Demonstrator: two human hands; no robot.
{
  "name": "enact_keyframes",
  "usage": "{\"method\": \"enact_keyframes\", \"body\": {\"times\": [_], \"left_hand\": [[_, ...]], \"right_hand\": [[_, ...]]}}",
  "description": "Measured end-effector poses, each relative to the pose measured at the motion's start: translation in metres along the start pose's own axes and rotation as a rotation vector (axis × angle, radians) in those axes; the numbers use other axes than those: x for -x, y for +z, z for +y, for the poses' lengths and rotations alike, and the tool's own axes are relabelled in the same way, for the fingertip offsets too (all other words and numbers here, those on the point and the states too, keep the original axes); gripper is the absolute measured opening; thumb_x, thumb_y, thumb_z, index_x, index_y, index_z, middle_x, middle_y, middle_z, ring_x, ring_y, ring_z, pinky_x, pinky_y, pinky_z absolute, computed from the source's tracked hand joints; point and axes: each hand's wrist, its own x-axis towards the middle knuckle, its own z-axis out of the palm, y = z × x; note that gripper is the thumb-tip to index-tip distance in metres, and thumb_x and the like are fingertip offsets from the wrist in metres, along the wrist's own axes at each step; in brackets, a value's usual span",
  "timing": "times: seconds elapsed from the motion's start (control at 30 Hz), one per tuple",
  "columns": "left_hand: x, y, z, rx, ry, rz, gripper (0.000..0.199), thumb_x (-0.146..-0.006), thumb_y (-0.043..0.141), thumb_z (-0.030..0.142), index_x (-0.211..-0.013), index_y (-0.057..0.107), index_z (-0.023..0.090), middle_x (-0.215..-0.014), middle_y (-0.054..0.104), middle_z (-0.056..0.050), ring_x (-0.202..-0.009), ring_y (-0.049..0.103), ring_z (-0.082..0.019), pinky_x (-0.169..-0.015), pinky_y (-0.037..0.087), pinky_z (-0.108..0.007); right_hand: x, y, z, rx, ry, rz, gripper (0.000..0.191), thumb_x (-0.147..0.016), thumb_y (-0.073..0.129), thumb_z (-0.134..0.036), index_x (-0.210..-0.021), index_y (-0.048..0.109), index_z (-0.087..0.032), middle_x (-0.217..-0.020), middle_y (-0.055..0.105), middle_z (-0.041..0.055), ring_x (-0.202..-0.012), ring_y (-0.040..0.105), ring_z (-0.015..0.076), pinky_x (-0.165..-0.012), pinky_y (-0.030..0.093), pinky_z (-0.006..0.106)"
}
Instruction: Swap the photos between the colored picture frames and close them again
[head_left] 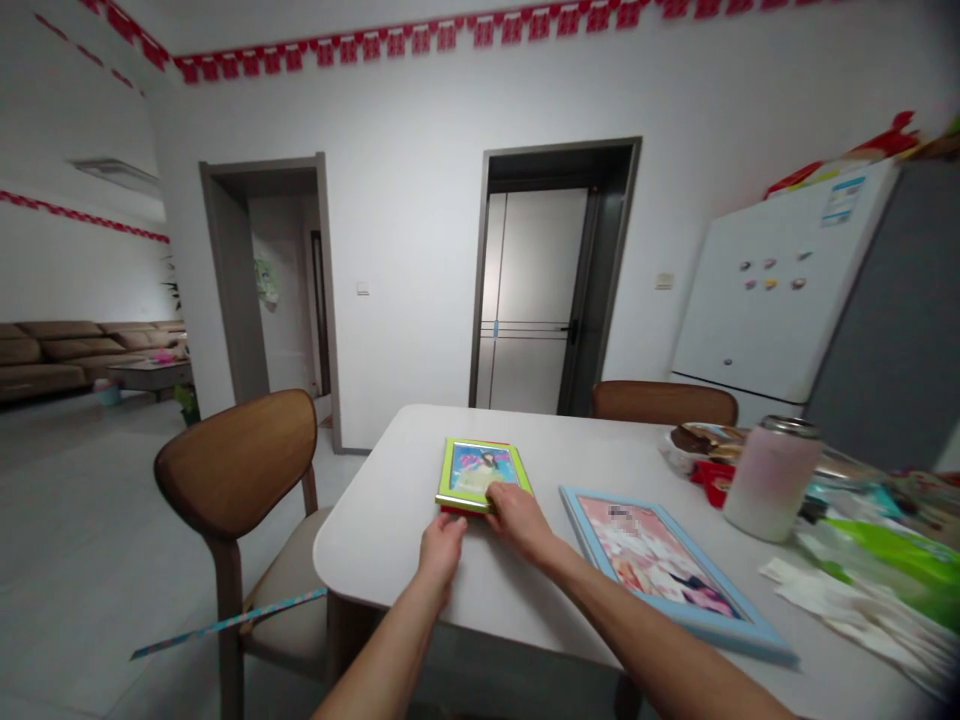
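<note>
At one corner, the right hand (517,515) pinches the green picture frame (481,472), thumb uppermost; whether the left hand (442,546) grips is unclear. On or just above the table (390,490), it seems light, stiff, breakable; opposite rims suit holding.

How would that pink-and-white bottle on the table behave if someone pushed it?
The bottle stands upright on a wide body, so a gentle nudge probably won't tip it. Knocked over, it might roll, since its sides look round. Its smooth-looking surface may be slippery.
</note>
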Motion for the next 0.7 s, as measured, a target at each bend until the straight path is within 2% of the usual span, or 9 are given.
{"method": "enact_keyframes", "body": {"times": [0.07,0.13,0.23,0.3,0.4,0.5,0.6,0.63,0.7], "left_hand": [[0.010,0.001,0.003,0.099,0.024,-0.028,0.021,-0.079,0.051,0.025,-0.093,0.055,0.009,-0.086,0.061,-0.008,-0.076,0.059,-0.018,-0.070,0.047,-0.032],[0.024,0.002,0.007,0.189,0.091,-0.030,0.023,-0.077,0.051,0.025,-0.095,0.055,0.011,-0.088,0.063,-0.009,-0.081,0.060,-0.019,-0.073,0.046,-0.029],[0.054,0.004,0.017,0.272,0.196,0.008,0.033,-0.072,0.055,0.027,-0.102,0.052,0.012,-0.097,0.062,-0.008,-0.091,0.056,-0.020,-0.079,0.043,-0.026],[0.079,0.004,0.027,0.219,0.273,0.026,0.036,-0.071,0.055,0.026,-0.103,0.052,0.012,-0.099,0.061,-0.009,-0.095,0.055,-0.021,-0.082,0.042,-0.027],[0.114,0.004,0.040,-0.103,0.511,-0.033,0.038,-0.076,0.048,0.023,-0.112,0.047,0.013,-0.111,0.055,-0.010,-0.103,0.050,-0.021,-0.087,0.039,-0.029],[0.135,0.005,0.039,-0.509,0.961,-0.196,0.044,-0.076,0.044,0.019,-0.119,0.041,0.013,-0.121,0.046,-0.011,-0.111,0.042,-0.021,-0.092,0.037,-0.031],[0.141,0.009,0.020,-0.825,1.328,-0.241,0.044,-0.075,0.046,0.023,-0.118,0.042,0.013,-0.114,0.052,-0.013,-0.105,0.048,-0.024,-0.083,0.045,-0.031],[0.141,0.011,0.010,-0.900,1.390,-0.215,0.041,-0.076,0.045,0.023,-0.117,0.044,0.014,-0.110,0.055,-0.011,-0.101,0.051,-0.023,-0.078,0.048,-0.028],[0.139,0.016,-0.012,-1.005,1.427,-0.120,0.033,-0.079,0.042,0.020,-0.112,0.048,0.019,-0.104,0.060,-0.006,-0.095,0.056,-0.020,-0.070,0.051,-0.024]], "right_hand": [[0.018,-0.004,-0.011,-0.005,-0.056,-0.010,0.020,-0.070,0.053,-0.017,-0.090,0.053,-0.013,-0.095,0.057,0.0082,-0.092,0.051,0.0185,-0.081,0.039,0.033],[0.039,-0.012,-0.023,-0.081,-0.085,0.002,0.027,-0.067,0.053,-0.014,-0.094,0.051,-0.015,-0.100,0.056,0.0088,-0.095,0.050,0.0192,-0.082,0.038,0.032],[0.066,-0.030,-0.040,-0.413,-0.061,0.031,0.028,-0.064,0.055,-0.020,-0.092,0.052,-0.018,-0.108,0.054,0.0086,-0.101,0.048,0.0214,-0.087,0.036,0.035],[0.078,-0.044,-0.050,-0.717,0.010,0.045,0.033,-0.066,0.055,-0.029,-0.097,0.051,-0.020,-0.111,0.053,0.0079,-0.105,0.046,0.0218,-0.089,0.035,0.037],[0.092,-0.064,-0.058,-1.226,0.205,0.111,0.046,-0.073,0.046,-0.042,-0.115,0.039,-0.023,-0.118,0.049,0.0064,-0.108,0.045,0.0200,-0.086,0.038,0.036],[0.111,-0.076,-0.056,-1.621,0.381,0.162,0.051,-0.074,0.042,-0.047,-0.119,0.036,-0.025,-0.114,0.053,0.0061,-0.100,0.052,0.0204,-0.078,0.044,0.034],[0.129,-0.076,-0.044,-1.696,0.501,0.105,0.053,-0.067,0.051,-0.045,-0.112,0.046,-0.016,-0.096,0.063,0.0093,-0.086,0.059,0.0235,-0.073,0.046,0.034],[0.133,-0.073,-0.038,-1.653,0.527,0.069,0.052,-0.065,0.054,-0.042,-0.108,0.050,-0.014,-0.091,0.065,0.0096,-0.082,0.060,0.0241,-0.071,0.047,0.034],[0.138,-0.065,-0.025,-1.514,0.537,0.008,0.048,-0.062,0.056,-0.037,-0.104,0.053,-0.012,-0.084,0.066,0.0089,-0.078,0.061,0.0239,-0.070,0.047,0.034]]}}
